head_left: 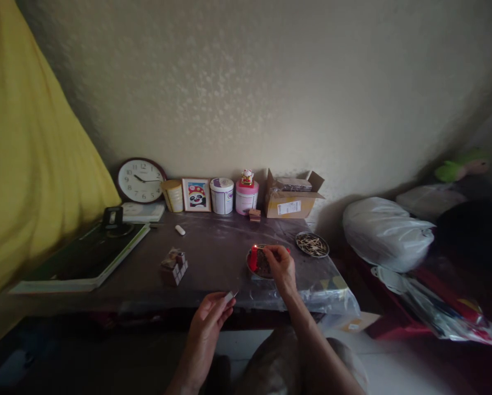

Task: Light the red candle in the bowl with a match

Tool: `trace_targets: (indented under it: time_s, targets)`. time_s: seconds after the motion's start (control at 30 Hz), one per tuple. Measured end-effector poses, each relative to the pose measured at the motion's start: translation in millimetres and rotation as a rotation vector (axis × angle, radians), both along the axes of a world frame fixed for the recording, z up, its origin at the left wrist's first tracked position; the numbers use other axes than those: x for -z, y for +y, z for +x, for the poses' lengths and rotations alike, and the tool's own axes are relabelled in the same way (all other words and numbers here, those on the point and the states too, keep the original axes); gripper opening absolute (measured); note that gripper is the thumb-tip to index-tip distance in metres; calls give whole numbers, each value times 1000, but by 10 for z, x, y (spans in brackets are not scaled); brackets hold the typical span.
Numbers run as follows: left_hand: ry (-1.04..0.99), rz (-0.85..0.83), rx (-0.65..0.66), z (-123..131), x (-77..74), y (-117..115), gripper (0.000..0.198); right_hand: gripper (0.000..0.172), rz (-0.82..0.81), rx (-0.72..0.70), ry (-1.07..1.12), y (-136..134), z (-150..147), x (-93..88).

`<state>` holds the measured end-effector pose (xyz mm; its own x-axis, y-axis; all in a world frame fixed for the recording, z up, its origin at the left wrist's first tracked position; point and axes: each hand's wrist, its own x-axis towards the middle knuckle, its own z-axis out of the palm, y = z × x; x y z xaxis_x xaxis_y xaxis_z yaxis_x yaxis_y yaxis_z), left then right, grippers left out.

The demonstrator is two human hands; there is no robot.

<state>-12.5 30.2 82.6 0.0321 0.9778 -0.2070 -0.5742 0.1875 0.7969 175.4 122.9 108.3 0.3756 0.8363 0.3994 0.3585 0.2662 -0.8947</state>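
In the head view, my right hand [282, 267] pinches a thin matchstick [260, 248]. Its tip meets the top of a red candle [253, 260], where a small flame glows. The candle stands upright in a round bowl [264, 276] of dark, grainy filling. Part of the bowl and another red piece in it are hidden behind my right hand. My left hand [211, 321], low at the table's front edge, is closed on a small matchbox [229, 297], mostly covered by the fingers.
A plate of matchsticks [312, 244] lies at the table's right. Stacked small boxes [174, 267] and a white oval object [180, 230] are left. Along the wall stand a clock [141, 180], framed picture [196, 195], tubs [222, 197] and an open carton [291, 204]. Plastic bags [386, 233] sit right.
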Motion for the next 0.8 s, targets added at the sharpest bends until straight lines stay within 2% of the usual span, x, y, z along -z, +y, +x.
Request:
trace_targets:
  time_s: [0.8]
  targets:
    - [16, 12, 17, 1, 18, -1, 26, 27, -20, -2, 10, 10, -16, -6]
